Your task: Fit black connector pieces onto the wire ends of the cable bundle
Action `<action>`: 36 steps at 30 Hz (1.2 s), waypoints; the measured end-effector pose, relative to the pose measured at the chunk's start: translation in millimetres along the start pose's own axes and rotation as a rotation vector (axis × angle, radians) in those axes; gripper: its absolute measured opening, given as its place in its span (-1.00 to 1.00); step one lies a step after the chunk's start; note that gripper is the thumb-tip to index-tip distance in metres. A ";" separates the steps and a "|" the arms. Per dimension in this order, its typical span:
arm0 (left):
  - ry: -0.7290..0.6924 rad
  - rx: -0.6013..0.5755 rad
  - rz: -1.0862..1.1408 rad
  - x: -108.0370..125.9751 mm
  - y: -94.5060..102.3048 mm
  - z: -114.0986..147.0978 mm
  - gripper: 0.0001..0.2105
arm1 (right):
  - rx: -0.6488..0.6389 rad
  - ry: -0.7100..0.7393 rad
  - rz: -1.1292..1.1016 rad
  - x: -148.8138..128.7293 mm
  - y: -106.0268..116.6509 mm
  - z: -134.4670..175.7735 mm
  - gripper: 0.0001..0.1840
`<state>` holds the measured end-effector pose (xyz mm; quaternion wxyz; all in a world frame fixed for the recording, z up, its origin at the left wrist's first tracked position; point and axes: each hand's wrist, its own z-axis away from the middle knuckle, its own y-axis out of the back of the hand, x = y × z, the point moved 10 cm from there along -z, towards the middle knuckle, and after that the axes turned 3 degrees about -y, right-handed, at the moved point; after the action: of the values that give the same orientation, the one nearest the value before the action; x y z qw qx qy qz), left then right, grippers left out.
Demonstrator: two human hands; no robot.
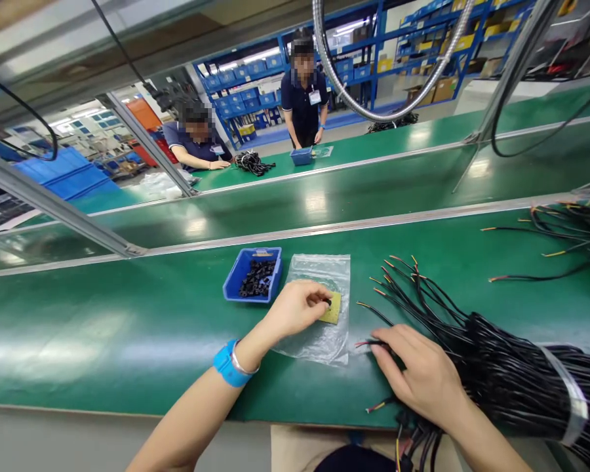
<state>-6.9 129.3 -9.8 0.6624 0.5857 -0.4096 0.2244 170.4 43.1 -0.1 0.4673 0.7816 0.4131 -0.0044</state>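
Note:
My left hand (302,307), with a blue band at the wrist, pinches a small black part (328,303) over a yellow sponge pad (333,309). Under the pad lies a clear plastic bag (319,344). My right hand (417,364) is closed on one black cable (371,343) near its end, where thin red wires stick out. Beside and beneath that hand spreads a large bundle of black cables (511,360), many with bared red and yellow wire ends. A blue bin (231,282) behind my left hand holds many small black parts (258,278).
More black cables (570,233) lie at the right on the green table (128,328). A metal rail (295,231) crosses behind the bin. Two people (305,98) work at the far bench, with another blue bin (301,156) and cables (252,162). A flexible metal hose (373,117) hangs overhead.

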 end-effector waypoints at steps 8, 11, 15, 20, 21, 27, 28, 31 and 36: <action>-0.058 -0.034 -0.266 12.7 -18.3 -14.8 -0.61 | 0.094 0.030 -0.092 -4.0 11.7 -0.8 -0.86; -0.062 -0.028 -0.249 20.0 -18.1 -0.9 -0.62 | 0.165 0.049 -0.169 -6.9 22.7 -1.0 -0.85; 0.075 0.024 0.406 17.9 -34.4 43.7 -0.76 | 0.256 0.114 -0.231 -15.7 37.5 -0.4 -0.79; 0.312 0.256 1.111 -2.5 -76.0 90.1 -0.76 | 0.351 0.148 -0.250 -19.4 49.8 2.9 -0.73; 0.335 0.315 1.182 -6.0 -81.2 93.8 -0.74 | 0.345 0.153 -0.252 -19.8 49.5 3.2 -0.73; 0.376 0.462 1.352 -16.2 -91.2 97.2 -0.72 | 0.297 0.164 -0.243 -20.7 44.2 3.7 -0.72; 0.373 0.466 1.356 -16.7 -90.6 97.3 -0.72 | 0.287 0.164 -0.243 -20.8 43.0 3.1 -0.72; 0.366 0.468 1.356 -17.5 -89.9 98.1 -0.73 | 0.272 0.166 -0.248 -21.2 40.9 1.6 -0.74; 0.348 0.519 1.334 -19.0 -87.6 100.7 -0.73 | 0.252 0.176 -0.253 -22.3 38.2 1.4 -0.77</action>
<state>22.3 17.4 -79.2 0.2804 0.3059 -0.5016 0.7590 181.1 19.3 35.7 0.3235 0.7732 0.5435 -0.0465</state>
